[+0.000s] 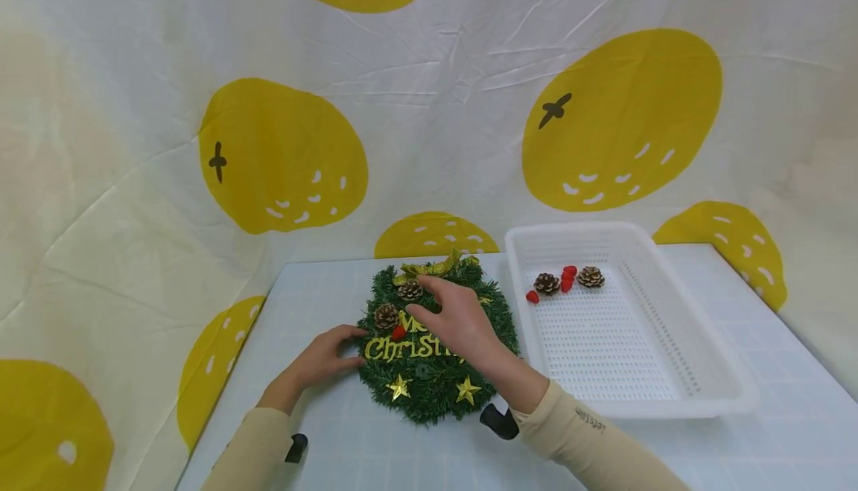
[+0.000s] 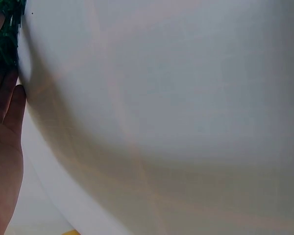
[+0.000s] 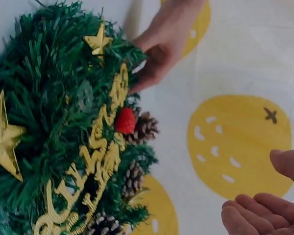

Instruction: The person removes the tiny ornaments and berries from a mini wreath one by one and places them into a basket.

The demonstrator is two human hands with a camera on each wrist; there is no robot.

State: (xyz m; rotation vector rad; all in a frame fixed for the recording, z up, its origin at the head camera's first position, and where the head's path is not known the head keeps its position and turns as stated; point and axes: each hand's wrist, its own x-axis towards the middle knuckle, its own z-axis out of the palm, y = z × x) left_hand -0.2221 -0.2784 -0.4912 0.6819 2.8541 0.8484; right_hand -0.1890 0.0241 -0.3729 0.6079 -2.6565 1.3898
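Note:
A green Christmas wreath [image 1: 429, 394] lies on the table, with gold "Christmas" lettering [image 1: 395, 348], gold stars [image 1: 467, 390], pine cones [image 1: 386, 317], a gold bow [image 1: 436, 267] at the top and a red berry-like piece [image 3: 125, 121]. My left hand [image 1: 323, 360] holds the wreath's left edge between thumb and fingers; in the left wrist view, part of that hand [image 2: 5, 147] shows beside the greenery. Over the upper middle of the wreath hovers my right hand [image 1: 462, 320], thumb and fingers apart and nothing between them. Its forearm hides part of the lettering.
To the right stands a white plastic basket [image 1: 731, 379], close beside the wreath. Toward its back lie pine cones [image 1: 590, 276] and several red pieces [image 1: 567, 279]. A white cloth [image 1: 469, 141] printed with yellow fruit hangs behind the table [image 1: 328, 446].

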